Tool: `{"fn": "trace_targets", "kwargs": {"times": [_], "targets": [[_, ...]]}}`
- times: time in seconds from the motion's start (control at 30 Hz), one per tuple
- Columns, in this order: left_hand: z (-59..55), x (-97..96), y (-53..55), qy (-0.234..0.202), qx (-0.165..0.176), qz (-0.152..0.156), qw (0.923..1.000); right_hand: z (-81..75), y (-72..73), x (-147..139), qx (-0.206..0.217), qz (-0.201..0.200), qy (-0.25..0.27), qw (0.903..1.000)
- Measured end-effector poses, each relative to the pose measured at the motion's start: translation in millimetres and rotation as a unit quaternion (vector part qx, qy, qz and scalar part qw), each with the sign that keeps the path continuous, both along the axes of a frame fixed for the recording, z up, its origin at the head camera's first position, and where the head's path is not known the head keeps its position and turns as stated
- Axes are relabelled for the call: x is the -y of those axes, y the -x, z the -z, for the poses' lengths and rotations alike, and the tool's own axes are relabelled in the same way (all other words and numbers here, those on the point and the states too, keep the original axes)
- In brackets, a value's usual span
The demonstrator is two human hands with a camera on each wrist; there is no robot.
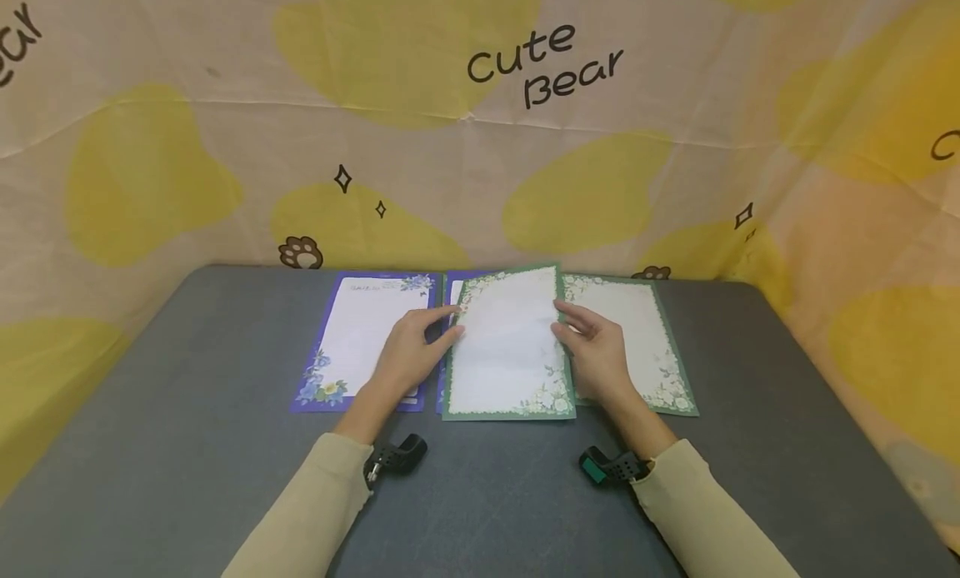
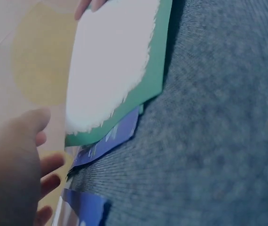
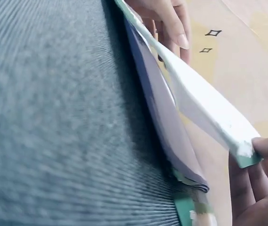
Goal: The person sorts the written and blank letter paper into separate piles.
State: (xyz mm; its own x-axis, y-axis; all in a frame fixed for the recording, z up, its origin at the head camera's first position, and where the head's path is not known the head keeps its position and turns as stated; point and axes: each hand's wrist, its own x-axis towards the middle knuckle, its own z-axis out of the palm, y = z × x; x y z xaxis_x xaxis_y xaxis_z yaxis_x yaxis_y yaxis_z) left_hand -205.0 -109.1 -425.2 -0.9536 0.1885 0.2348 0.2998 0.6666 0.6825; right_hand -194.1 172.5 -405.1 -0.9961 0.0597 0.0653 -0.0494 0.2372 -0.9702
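A green-bordered floral sheet of paper [image 1: 510, 345] is raised at its right side in front of me. My right hand [image 1: 600, 353] pinches its right edge, thumb above and fingers beneath, as the right wrist view shows. At the left edge my left hand [image 1: 408, 345] has thumb and index finger extended; in the left wrist view those fingers stand slightly apart from the paper. Beneath the raised sheet lie papers with a violet border [image 3: 157, 103], mostly hidden. A violet-bordered floral sheet [image 1: 378, 320] lies to the left, and another green-bordered sheet [image 1: 633, 320] to the right.
All the papers lie toward the far side of a dark grey table [image 1: 187, 461]. Behind it hangs a patterned cloth [image 1: 420, 161] with yellow patches and lettering. Dark bands [image 1: 397, 455] circle both wrists.
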Motion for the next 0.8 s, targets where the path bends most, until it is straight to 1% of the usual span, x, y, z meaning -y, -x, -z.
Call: {"fn": "trace_targets", "kwargs": {"times": [0.07,0.1,0.17,0.23,0.3,0.37,0.43,0.53,0.6,0.67,0.73,0.8], "targets": [[-0.8,-2.0,0.1,-0.047,0.008,-0.004,0.9988,-2.9,-0.6,-2,0.003,0.004,0.012,0.9999],[-1.1,-2.8,0.2,-0.075,0.015,-0.006,0.9971,-4.4,-0.9,-3,0.002,0.004,0.017,0.9998],[-1.7,-4.0,0.2,-0.129,0.026,-0.009,0.9912,-7.7,-1.7,-6,-0.002,0.002,0.025,0.9997],[-3.3,-5.0,0.4,-0.168,0.037,-0.015,0.9850,-10.9,-2.6,-9,-0.009,-0.003,0.031,0.9995],[-4.5,-5.5,1.3,-0.178,0.046,-0.013,0.9830,-13.4,-2.6,-13,-0.016,-0.008,0.037,0.9992],[-14.6,-8.0,-2.6,-0.183,0.055,-0.004,0.9816,-15.3,-2.5,-16,-0.026,-0.015,0.044,0.9986],[-26.6,-10.3,-7.1,-0.201,0.061,0.012,0.9777,-16.7,-1.9,-18,-0.036,-0.022,0.051,0.9978],[-33.7,-11.6,-8.4,-0.236,0.060,0.025,0.9696,-18.4,-1.0,-20,-0.046,-0.034,0.043,0.9975],[-27.7,-10.2,-4.1,-0.243,0.051,0.029,0.9682,-19.3,-0.4,-21,-0.052,-0.042,0.026,0.9974],[-19.3,-8.7,0.4,-0.238,0.042,0.029,0.9700,-19.9,0.1,-23,-0.056,-0.051,-0.001,0.9971],[-18.5,-8.7,0.5,-0.233,0.031,0.030,0.9715,-20.4,0.4,-25,-0.058,-0.060,-0.028,0.9961],[-20.3,-9.3,-0.3,-0.229,0.022,0.032,0.9726,-21.2,0.5,-27,-0.056,-0.067,-0.048,0.9950]]}}
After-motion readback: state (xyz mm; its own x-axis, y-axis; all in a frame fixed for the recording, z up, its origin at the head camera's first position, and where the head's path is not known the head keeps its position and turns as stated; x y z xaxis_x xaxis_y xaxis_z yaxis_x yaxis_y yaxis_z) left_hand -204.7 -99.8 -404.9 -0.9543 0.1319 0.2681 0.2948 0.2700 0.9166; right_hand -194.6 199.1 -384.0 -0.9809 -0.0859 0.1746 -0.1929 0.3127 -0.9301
